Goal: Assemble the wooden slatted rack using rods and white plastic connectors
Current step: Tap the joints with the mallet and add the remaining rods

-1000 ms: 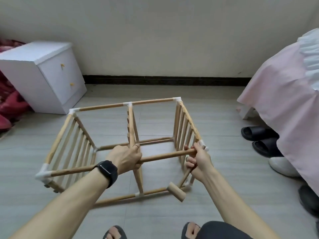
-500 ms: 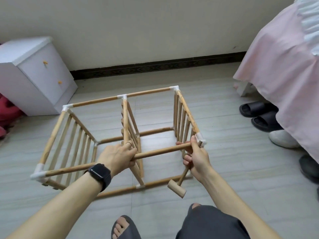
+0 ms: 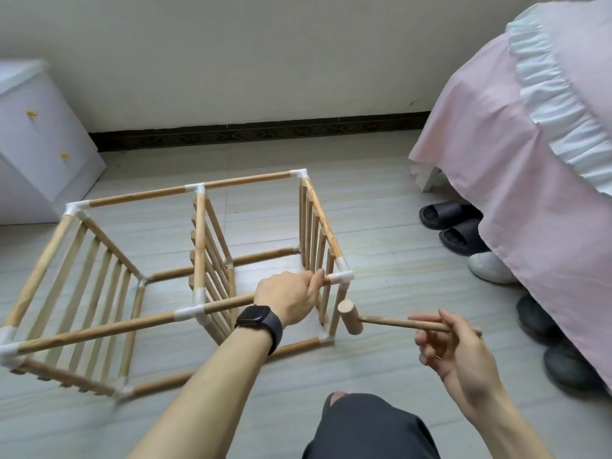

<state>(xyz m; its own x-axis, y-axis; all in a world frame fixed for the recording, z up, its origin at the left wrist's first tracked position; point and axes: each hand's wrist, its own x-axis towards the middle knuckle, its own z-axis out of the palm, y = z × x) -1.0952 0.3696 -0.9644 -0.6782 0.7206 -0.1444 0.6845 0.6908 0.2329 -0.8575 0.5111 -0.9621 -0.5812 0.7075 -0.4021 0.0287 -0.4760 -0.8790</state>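
The wooden slatted rack (image 3: 198,246) stands on the floor as a box frame, with three slatted panels joined by rods and white plastic connectors. My left hand (image 3: 288,298) grips the near top rod (image 3: 99,331) just left of the near right corner connector (image 3: 341,278). My right hand (image 3: 447,342) holds a small wooden mallet (image 3: 349,321) by its handle, level, with the head just right of the rack's near right post.
A white two-drawer cabinet (image 3: 39,144) stands at the far left by the wall. A bed with a pink cover (image 3: 530,144) fills the right side, with dark slippers (image 3: 450,223) and other shoes on the floor beside it. My knee (image 3: 364,425) is at the bottom.
My left hand slid right along the near top rod toward the corner connector. My right hand let go of the rod end and swung the mallet out to the right, level.
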